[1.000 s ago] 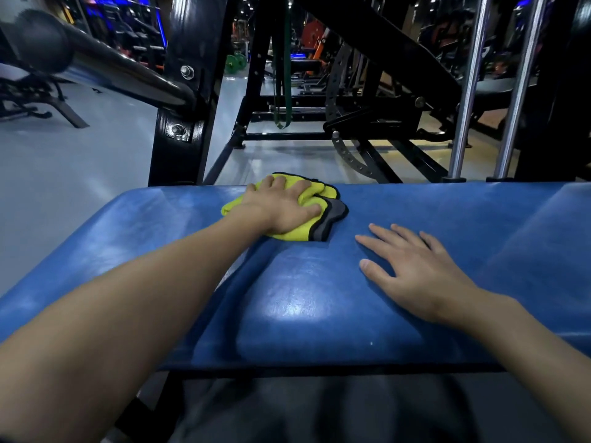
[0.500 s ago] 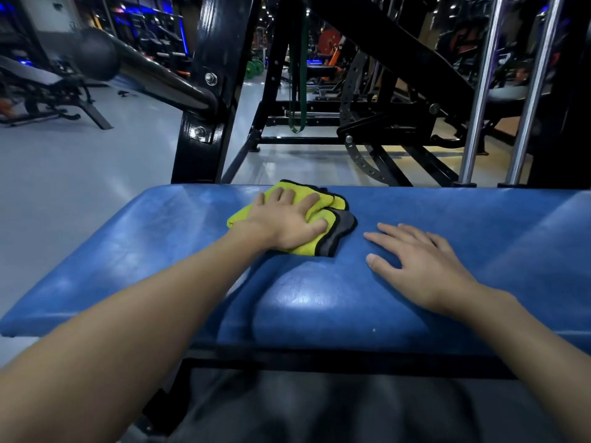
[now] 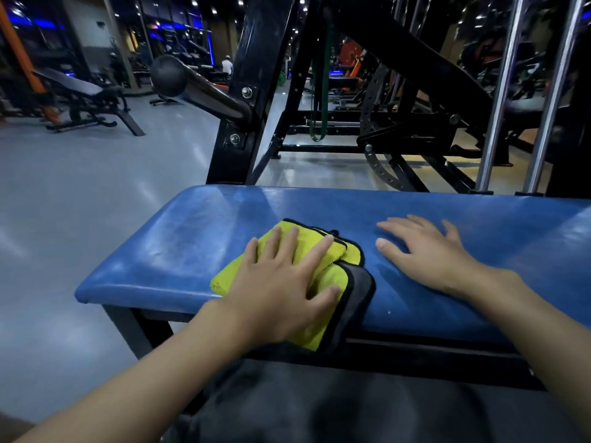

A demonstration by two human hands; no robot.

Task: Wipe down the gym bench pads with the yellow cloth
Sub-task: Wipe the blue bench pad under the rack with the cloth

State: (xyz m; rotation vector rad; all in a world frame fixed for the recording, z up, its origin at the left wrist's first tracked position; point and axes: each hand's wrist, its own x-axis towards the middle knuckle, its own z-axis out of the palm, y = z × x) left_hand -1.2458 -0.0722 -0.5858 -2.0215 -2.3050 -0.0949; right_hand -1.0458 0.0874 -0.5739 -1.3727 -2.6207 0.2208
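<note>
Yellow cloth (image 3: 347, 254) lies across bench pad (image 3: 192, 251), overhanging near edge; left hand (image 3: 281, 289) flat atop, right hand (image 3: 428, 254) flat.

Folded yellow cloth (image 3: 334, 273), grey-backed, lies at the blue bench pad's (image 3: 198, 238) near edge.

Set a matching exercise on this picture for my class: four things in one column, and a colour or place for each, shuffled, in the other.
Things
1 cloth
2 pad
3 left hand
4 right hand

Matches
A blue
B flat on the bare pad
C yellow and grey
D pressing on the cloth

Pairs: 1-C, 2-A, 3-D, 4-B
</note>
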